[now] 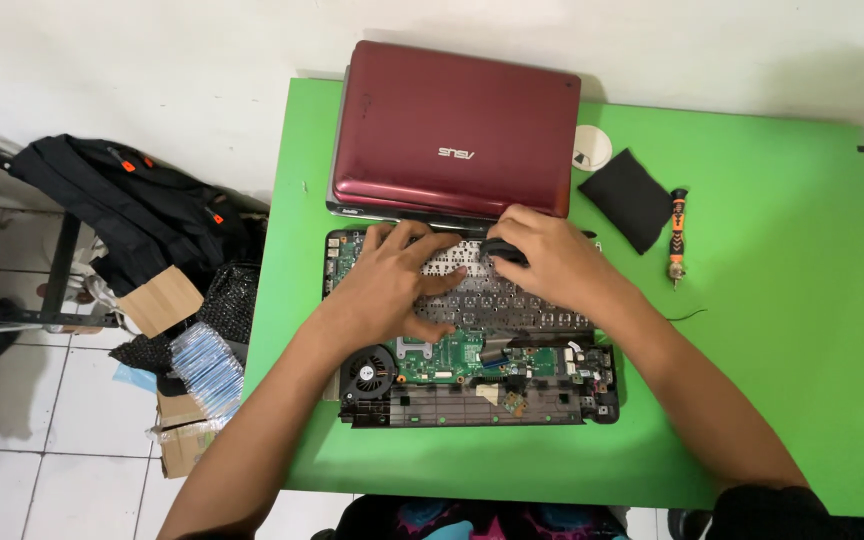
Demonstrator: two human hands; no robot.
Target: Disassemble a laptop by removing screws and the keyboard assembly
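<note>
Nearest the desk's (802, 300) front edge lies an opened laptop base (472, 375), its green circuit board (452, 355) bare and a round black fan (369, 372) at its left corner. Just beyond, both forearms reach in over a loosened keyboard panel (497, 295) that rests on the base. On it the left hand (387, 285) lies flat, fingers spread and pressing down. Beside it, the right hand (552, 260) curls its fingers around a small dark object (502, 250) at the panel's far edge; what that object is cannot be told. Farther back, the dark red laptop lid (457, 130) lies tilted away toward the rear edge. Right of it sit a black cloth (630, 198), an orange-and-black screwdriver (677, 232) and a white round cap (590, 147).
</note>
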